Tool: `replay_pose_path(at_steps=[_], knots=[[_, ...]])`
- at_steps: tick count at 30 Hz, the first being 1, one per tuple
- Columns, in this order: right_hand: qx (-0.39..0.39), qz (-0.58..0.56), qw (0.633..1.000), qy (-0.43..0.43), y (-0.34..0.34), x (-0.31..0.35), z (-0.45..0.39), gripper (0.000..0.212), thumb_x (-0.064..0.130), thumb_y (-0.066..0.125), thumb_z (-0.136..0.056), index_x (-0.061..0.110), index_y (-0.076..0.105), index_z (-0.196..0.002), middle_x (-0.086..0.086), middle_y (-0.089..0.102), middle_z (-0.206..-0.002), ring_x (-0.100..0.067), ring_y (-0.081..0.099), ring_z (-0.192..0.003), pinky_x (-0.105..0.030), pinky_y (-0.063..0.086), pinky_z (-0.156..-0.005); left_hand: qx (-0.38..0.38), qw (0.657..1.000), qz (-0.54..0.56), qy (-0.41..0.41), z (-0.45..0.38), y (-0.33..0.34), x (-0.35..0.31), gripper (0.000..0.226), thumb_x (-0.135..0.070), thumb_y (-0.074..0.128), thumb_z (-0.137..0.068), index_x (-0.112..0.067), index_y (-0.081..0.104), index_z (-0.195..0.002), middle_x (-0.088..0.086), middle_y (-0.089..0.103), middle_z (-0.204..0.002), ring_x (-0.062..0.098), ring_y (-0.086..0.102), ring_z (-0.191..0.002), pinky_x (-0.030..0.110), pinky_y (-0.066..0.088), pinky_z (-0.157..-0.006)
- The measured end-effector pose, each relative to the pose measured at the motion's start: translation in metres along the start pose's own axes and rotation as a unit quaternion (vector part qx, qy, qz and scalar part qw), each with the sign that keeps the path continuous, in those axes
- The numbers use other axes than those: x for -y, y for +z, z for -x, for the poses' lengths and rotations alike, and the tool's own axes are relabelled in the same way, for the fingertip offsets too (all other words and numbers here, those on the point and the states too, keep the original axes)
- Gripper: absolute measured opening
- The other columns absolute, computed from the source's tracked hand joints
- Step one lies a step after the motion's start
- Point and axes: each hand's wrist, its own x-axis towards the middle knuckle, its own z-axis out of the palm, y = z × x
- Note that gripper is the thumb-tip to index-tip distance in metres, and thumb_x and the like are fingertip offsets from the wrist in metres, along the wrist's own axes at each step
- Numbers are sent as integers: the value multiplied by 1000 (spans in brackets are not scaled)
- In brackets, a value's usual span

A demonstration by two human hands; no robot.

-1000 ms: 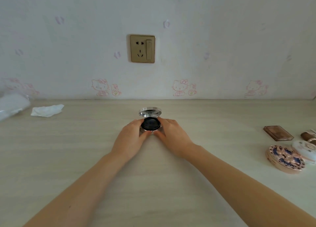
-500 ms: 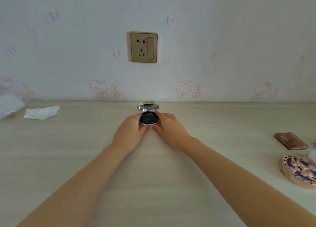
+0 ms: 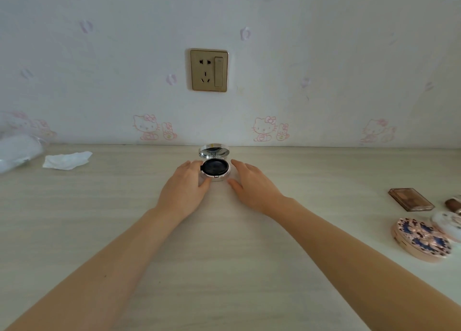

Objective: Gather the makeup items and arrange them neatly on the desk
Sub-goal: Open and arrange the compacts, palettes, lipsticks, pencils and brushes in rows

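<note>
Open silver compact [image 3: 214,165] sits on the desk [image 3: 224,256] near the middle of its back edge, close to the wall; lid raised, mirror facing forward, black round insert showing in the base. Left hand [image 3: 185,188]: fingers relaxed and nearly straight, thumb tip and fingertips touching the compact's left side, nothing clasped. Right hand [image 3: 252,185]: fingers spread and relaxed, just beside the compact's right side, a thin gap visible (not touching, holds nothing).

Toward the right edge: brown rectangular palette [image 3: 410,199], patterned round compact [image 3: 422,241], and a white round case [image 3: 449,224] touching it. Near the back left corner: crumpled white tissue [image 3: 66,160] and a blurred clear plastic item [image 3: 17,151].
</note>
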Motion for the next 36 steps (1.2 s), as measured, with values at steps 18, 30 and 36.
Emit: replay_pose_path(at_steps=[18,30,36], knots=[[-44,85,992,79,-95,-68,171,45,29,43,-99,18,38,-142,-2,46,-141,-19,33,-135,-33,33,-106,29,990,114,81,84,35,-135,30,-23,53,-92,-21,55,-122,-5,63,-116,14,54,-110,33,44,-92],[-59,178,975,118,-146,-145,243,40,24,42,-99,15,44,-138,-4,42,-145,-23,28,-137,-31,24,-109,103,971,185,112,104,89,-232,28,-19,51,-92,-20,59,-119,-3,66,-112,14,54,-108,28,43,-91],[-3,280,952,126,-154,-169,240,47,34,34,-102,16,34,-145,-3,28,-153,-31,11,-143,-36,7,-116,131,964,199,114,96,114,-265,30,-14,49,-93,-12,59,-122,5,65,-119,18,52,-118,25,39,-94]])
